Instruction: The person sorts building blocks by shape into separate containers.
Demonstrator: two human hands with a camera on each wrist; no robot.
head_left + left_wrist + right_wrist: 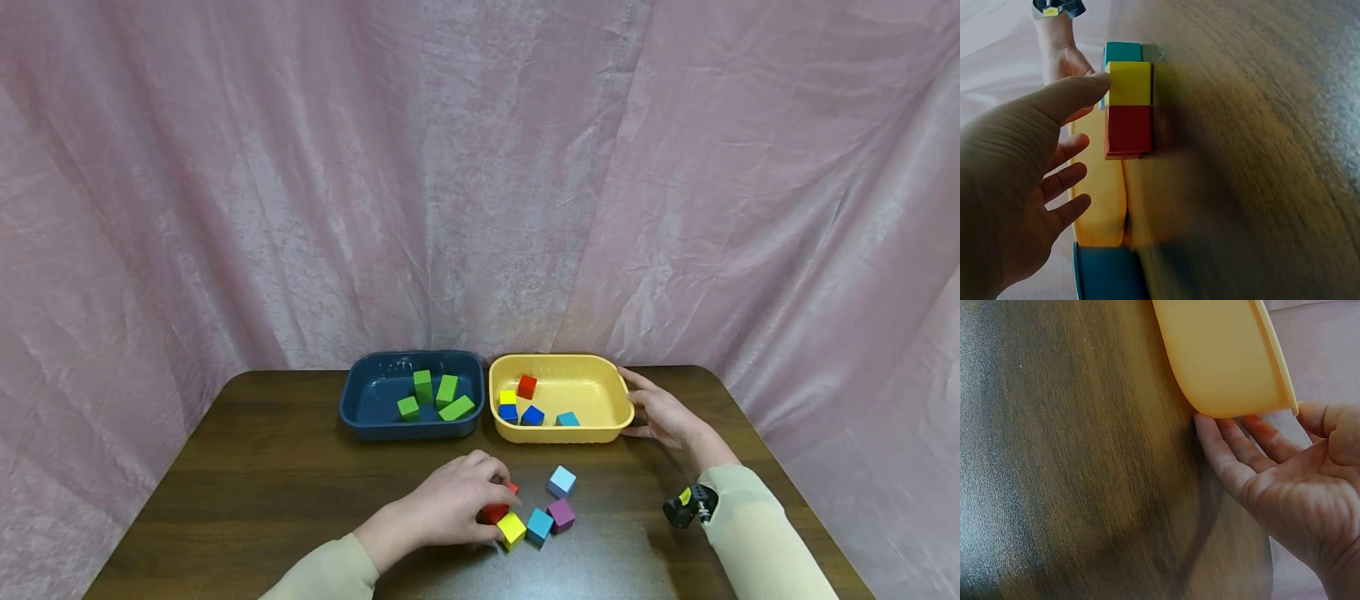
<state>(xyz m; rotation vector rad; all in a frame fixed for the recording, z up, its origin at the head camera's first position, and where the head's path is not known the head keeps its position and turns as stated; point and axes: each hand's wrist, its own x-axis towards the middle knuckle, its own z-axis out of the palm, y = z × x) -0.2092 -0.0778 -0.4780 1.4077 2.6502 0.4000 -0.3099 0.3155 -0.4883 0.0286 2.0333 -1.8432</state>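
Spanning red cube (493,512) and yellow cube (512,530), left hand (453,504) has thumb at the yellow one; can't tell if the pinch has closed. Cubes sit on table (262,475), in front of yellow tray (562,434). Best handling, I'd judge: square thumb and fingertip on opposite faces, squeeze lightly, avoid nudging teal cube (539,527) just beside. Right hand (663,417), fingers loosely extended, touches tray's outer end; steadying should suffice. Dark blue tray (416,432) alongside holds green blocks (447,389).

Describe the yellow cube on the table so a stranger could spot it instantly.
Find the yellow plastic tray on the brown wooden table. Nearer the camera is the left hand. At its thumb, left of a teal cube, sits the yellow cube, the only yellow one outside the tray.
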